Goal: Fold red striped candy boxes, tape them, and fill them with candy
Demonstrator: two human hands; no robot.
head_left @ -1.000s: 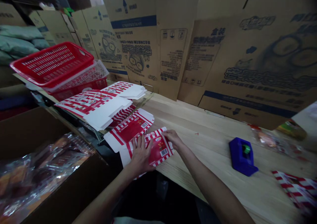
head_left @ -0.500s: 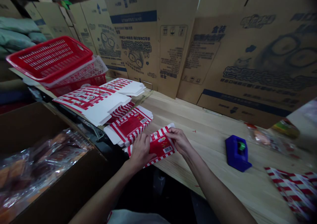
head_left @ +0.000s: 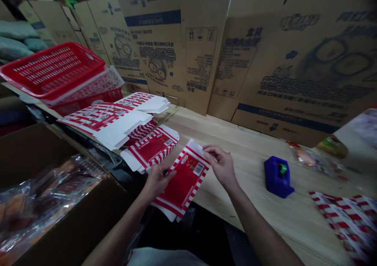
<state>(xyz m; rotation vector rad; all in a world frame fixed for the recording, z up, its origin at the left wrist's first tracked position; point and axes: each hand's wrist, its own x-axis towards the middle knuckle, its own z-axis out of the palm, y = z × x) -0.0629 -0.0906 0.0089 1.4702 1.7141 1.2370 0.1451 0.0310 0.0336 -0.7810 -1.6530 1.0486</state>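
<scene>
A red flat folding carton (head_left: 184, 179) with red-and-white striped edges, white end flaps and a barcode is tilted over the front edge of the table. My left hand (head_left: 157, 181) grips its left side, thumb on the printed face. Bent fingers of my right hand (head_left: 222, 167) pinch the carton's upper right corner, beside the white flap. Just behind my left hand lies a small pile of matching folded cartons (head_left: 154, 146). Farther back, a stack of unfolded striped carton blanks (head_left: 118, 121) shows white undersides.
Red plastic baskets (head_left: 59, 70) stand at the back left. A cardboard box (head_left: 88, 215) of clear-wrapped food packs (head_left: 55, 195) sits lower left. Large cardboard boxes (head_left: 203, 58) wall the back. To the right are a blue tape dispenser (head_left: 277, 177) and striped packaging (head_left: 347, 219).
The carton has turned more upright and toward me, showing more of its red face. My left hand has shifted left along it, and my right hand slightly right. The view has shifted a little.
</scene>
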